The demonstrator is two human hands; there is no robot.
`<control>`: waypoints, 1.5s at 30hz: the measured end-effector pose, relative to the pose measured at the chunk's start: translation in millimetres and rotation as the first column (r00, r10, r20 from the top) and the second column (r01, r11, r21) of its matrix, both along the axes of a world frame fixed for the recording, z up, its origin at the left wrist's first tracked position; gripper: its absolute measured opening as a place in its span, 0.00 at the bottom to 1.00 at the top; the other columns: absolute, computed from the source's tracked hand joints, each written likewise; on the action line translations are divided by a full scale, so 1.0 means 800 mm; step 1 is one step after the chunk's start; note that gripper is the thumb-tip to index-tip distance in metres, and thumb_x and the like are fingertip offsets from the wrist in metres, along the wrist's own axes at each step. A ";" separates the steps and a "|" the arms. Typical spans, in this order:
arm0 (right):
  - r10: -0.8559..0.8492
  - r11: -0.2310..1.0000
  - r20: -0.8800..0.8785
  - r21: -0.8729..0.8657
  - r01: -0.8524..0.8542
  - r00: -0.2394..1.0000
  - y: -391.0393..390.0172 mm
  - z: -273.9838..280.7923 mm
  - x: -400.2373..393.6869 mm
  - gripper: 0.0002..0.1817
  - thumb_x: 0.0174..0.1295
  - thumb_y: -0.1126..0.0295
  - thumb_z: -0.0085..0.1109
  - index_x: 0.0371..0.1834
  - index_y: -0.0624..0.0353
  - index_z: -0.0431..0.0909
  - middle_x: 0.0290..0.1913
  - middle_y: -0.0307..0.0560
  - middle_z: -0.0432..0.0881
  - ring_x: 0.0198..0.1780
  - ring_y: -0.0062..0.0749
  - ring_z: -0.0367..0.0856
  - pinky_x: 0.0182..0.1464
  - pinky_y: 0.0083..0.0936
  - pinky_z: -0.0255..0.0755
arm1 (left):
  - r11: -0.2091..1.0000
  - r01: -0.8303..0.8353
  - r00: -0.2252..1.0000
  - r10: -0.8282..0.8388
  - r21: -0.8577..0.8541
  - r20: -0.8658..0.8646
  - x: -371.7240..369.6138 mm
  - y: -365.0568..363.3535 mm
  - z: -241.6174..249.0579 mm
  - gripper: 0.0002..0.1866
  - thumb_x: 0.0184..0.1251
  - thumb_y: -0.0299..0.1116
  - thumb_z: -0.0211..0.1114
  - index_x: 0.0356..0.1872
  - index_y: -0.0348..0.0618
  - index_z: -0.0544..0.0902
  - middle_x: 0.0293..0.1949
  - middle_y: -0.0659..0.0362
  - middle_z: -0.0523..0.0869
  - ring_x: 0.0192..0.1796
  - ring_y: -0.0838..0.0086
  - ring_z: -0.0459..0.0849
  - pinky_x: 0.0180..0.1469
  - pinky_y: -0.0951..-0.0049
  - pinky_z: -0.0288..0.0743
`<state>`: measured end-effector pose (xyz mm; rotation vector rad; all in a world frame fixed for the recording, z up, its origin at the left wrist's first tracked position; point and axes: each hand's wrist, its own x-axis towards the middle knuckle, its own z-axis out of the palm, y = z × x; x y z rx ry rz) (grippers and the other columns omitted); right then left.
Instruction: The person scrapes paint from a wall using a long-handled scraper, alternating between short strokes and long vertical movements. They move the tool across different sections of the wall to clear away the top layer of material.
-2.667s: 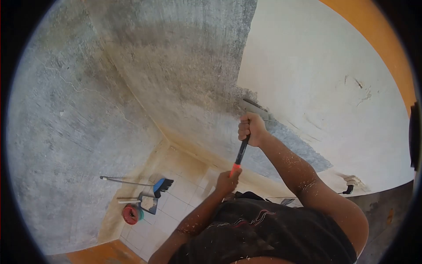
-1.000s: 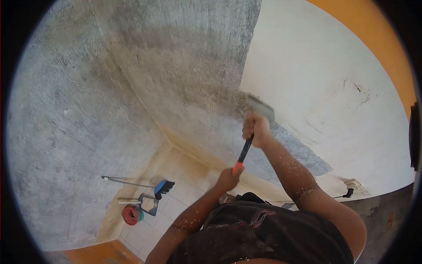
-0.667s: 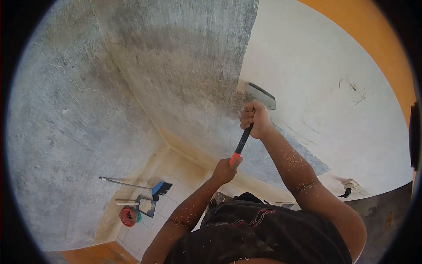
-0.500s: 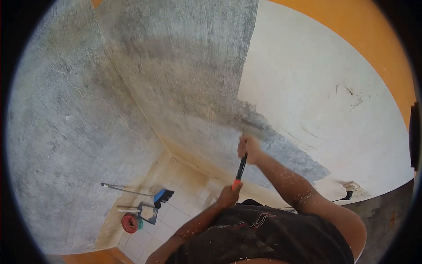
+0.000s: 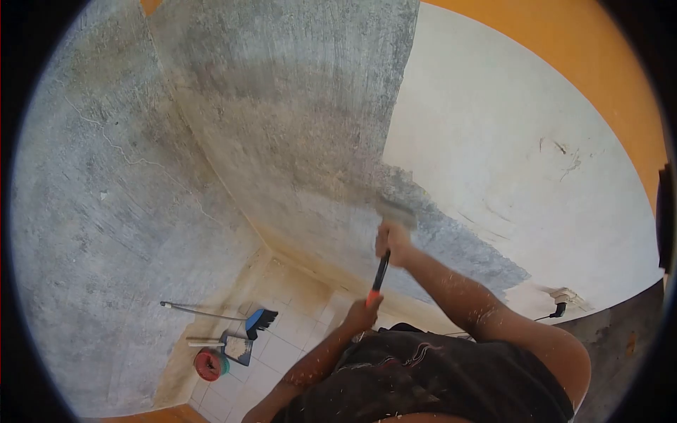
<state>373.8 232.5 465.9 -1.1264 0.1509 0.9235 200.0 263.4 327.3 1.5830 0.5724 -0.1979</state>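
Observation:
Both my hands are closed around a long-handled scraper with a black and red-orange handle [image 5: 380, 273]. My right hand [image 5: 393, 242] wraps the upper handle, just below the wide head [image 5: 396, 211], which is blurred and lies at the wall. Lower down, close to my body, my left hand [image 5: 362, 315] grips the red-orange end. Around the head the wall is bare grey plaster [image 5: 465, 243] with a ragged border. Beyond that border, to the right, smooth white coating [image 5: 493, 127] covers the wall. Pale flakes cling to both forearms.
On the tiled floor [image 5: 275, 349] at lower left lie a blue broom [image 5: 259, 322], a dustpan with debris [image 5: 237, 347] and a red container [image 5: 207, 364]. A socket with a black plug [image 5: 561, 302] sits low on the right wall. Two walls meet at a corner [image 5: 233, 204].
The scraper and both hands have shifted slightly down and to the left. My grip on the handle stays the same.

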 end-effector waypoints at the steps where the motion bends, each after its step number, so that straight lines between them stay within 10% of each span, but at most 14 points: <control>1: -0.007 0.998 -0.084 -0.064 0.002 0.996 -0.005 -0.006 -0.014 0.17 0.46 0.69 0.46 0.05 0.48 0.53 0.07 0.37 0.54 0.08 0.28 0.52 0.13 0.26 0.46 | 0.991 -0.004 0.999 -0.004 -0.130 -0.054 -0.015 -0.006 0.006 0.31 0.59 0.61 0.53 0.15 0.38 0.75 0.11 0.58 0.73 0.18 0.72 0.76 0.22 0.67 0.67; 11: 0.097 0.933 0.086 0.339 -0.121 0.992 0.020 0.155 0.048 0.17 0.48 0.65 0.46 0.06 0.45 0.54 0.08 0.32 0.52 0.09 0.22 0.50 0.13 0.22 0.45 | 0.969 -0.093 0.953 0.020 0.228 0.302 0.067 0.054 0.143 0.31 0.61 0.58 0.53 0.17 0.35 0.76 0.13 0.51 0.75 0.19 0.62 0.78 0.25 0.63 0.68; 14: 0.051 0.981 0.089 0.182 -0.067 0.995 0.017 0.061 0.035 0.19 0.49 0.65 0.45 0.05 0.47 0.53 0.06 0.35 0.53 0.08 0.25 0.51 0.13 0.24 0.47 | 0.937 -0.050 0.944 -0.068 0.346 0.322 0.037 0.034 0.043 0.33 0.59 0.61 0.53 0.17 0.34 0.76 0.13 0.49 0.75 0.20 0.61 0.78 0.25 0.62 0.68; 16: 0.068 0.991 -0.003 0.119 -0.068 0.998 0.003 -0.013 0.013 0.19 0.49 0.65 0.45 0.04 0.47 0.53 0.06 0.36 0.53 0.08 0.28 0.51 0.13 0.26 0.48 | 0.991 0.037 0.999 -0.037 0.131 -0.001 -0.001 0.016 0.019 0.34 0.59 0.62 0.53 0.19 0.34 0.78 0.13 0.48 0.75 0.21 0.61 0.79 0.25 0.61 0.68; 17: 0.032 0.998 -0.088 0.053 -0.027 0.996 -0.004 -0.031 0.000 0.19 0.49 0.66 0.46 0.04 0.47 0.52 0.06 0.36 0.52 0.08 0.27 0.51 0.13 0.26 0.48 | 0.967 0.005 0.975 -0.062 0.256 0.213 -0.021 0.009 0.008 0.34 0.59 0.61 0.53 0.18 0.34 0.77 0.12 0.49 0.74 0.20 0.62 0.79 0.25 0.60 0.68; 20: 0.036 0.996 -0.164 0.091 -0.021 0.986 -0.014 -0.020 0.008 0.20 0.48 0.66 0.48 0.05 0.45 0.50 0.07 0.32 0.52 0.09 0.23 0.50 0.15 0.24 0.47 | 0.991 0.032 0.999 -0.031 0.127 -0.008 -0.012 0.010 0.034 0.33 0.59 0.61 0.53 0.18 0.34 0.77 0.13 0.48 0.75 0.20 0.60 0.78 0.25 0.60 0.67; 27: 0.026 0.956 0.033 0.292 -0.035 0.999 -0.007 0.108 0.042 0.21 0.47 0.69 0.50 0.05 0.45 0.49 0.07 0.33 0.50 0.09 0.24 0.48 0.14 0.24 0.44 | 0.976 -0.022 0.975 -0.027 0.216 0.220 0.052 0.024 0.115 0.29 0.61 0.55 0.55 0.18 0.33 0.75 0.14 0.47 0.73 0.19 0.59 0.75 0.25 0.62 0.66; 33: 0.022 0.995 -0.208 0.102 -0.001 0.978 -0.029 -0.003 0.023 0.18 0.48 0.68 0.47 0.09 0.43 0.50 0.10 0.28 0.50 0.10 0.18 0.47 0.15 0.21 0.44 | 0.953 0.016 0.982 -0.072 0.303 0.175 0.008 -0.004 0.031 0.29 0.61 0.55 0.55 0.20 0.32 0.76 0.14 0.48 0.74 0.19 0.58 0.75 0.26 0.62 0.66; 45: 0.091 0.978 -0.191 0.201 -0.051 0.977 -0.034 0.009 0.031 0.18 0.49 0.70 0.47 0.10 0.45 0.50 0.10 0.29 0.50 0.11 0.18 0.47 0.16 0.21 0.46 | 0.979 -0.032 0.993 0.053 0.200 -0.103 0.010 -0.015 0.047 0.30 0.58 0.57 0.57 0.19 0.34 0.77 0.13 0.52 0.76 0.19 0.67 0.76 0.25 0.66 0.67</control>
